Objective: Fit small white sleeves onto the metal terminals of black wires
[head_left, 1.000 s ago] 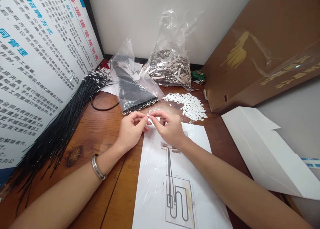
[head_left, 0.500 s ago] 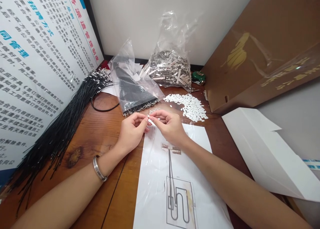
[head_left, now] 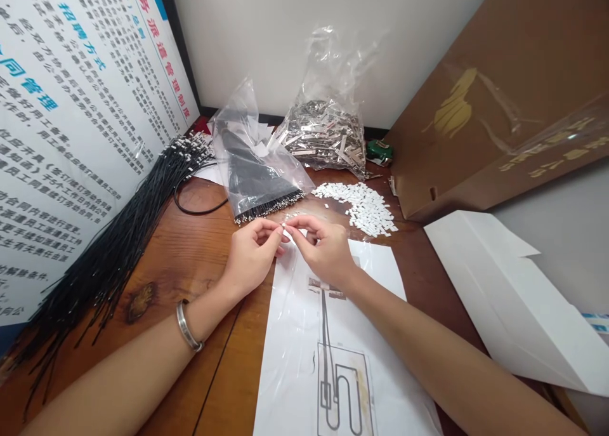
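My left hand (head_left: 254, 253) and my right hand (head_left: 326, 249) meet fingertip to fingertip above the top of the printed sheet. Both are closed in a pinch. Between the fingertips a tiny white piece (head_left: 284, 226) shows in part; its exact form is too small to tell. Just beyond my hands lies a clear bag of black wires (head_left: 252, 176) with metal ends. To its right spreads a heap of small white plastic pieces (head_left: 368, 209).
A bundle of black wires with white ends (head_left: 118, 214) leans along the left poster board (head_left: 71, 106). Metal strips fill a clear bag (head_left: 328, 134) at the back. A brown box (head_left: 442, 150), a green object (head_left: 379, 150) and a white carton (head_left: 499, 296) stand right. The printed sheet (head_left: 290, 360) lies before me.
The whole view has shifted slightly downward in the picture. My hands keep pinching at the same place, with only slight finger movement.
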Tool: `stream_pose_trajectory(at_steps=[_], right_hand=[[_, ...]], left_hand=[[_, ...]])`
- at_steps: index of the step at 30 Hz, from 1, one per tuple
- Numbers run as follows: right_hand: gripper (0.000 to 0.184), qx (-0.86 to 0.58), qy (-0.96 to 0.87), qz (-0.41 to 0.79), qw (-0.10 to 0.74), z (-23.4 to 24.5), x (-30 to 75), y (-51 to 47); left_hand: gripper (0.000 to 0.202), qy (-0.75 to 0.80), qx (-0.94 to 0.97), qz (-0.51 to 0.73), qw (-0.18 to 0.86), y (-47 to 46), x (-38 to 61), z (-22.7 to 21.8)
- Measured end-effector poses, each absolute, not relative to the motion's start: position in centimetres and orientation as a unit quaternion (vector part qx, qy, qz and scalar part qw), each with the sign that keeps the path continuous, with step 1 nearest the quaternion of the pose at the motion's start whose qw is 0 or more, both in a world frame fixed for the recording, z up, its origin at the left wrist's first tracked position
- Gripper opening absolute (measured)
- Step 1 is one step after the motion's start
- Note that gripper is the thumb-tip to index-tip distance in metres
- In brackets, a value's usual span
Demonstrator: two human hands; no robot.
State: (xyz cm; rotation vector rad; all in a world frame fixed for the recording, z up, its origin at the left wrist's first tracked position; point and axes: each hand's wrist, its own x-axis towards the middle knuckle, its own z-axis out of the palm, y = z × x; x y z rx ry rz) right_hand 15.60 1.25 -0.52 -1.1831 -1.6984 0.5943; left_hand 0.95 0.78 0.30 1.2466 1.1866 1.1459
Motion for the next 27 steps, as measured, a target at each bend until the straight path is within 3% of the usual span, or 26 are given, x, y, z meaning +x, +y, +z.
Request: stream_pose_trajectory(at_steps=[4, 12, 27], right_hand=[[0.012, -0.499, -0.673, 0.277, 0.471, -0.54, 15.49, 1.23], [0.019, -0.458, -0.573, 0.466, 0.494, -0.69, 15.56, 1.63], [0.012, -0.495, -0.651, 0.296, 0.493, -0.41, 15.33, 0.90]], left_hand=[[0.019, 0.495, 0.516, 0.476, 0.512, 0.75, 0.91, 0.30], [0.019, 0.491, 0.515, 0.479, 0.514, 0.78, 0.91, 0.37], [0.020, 0.475, 0.512, 0.484, 0.527, 0.61, 0.86, 0.62]])
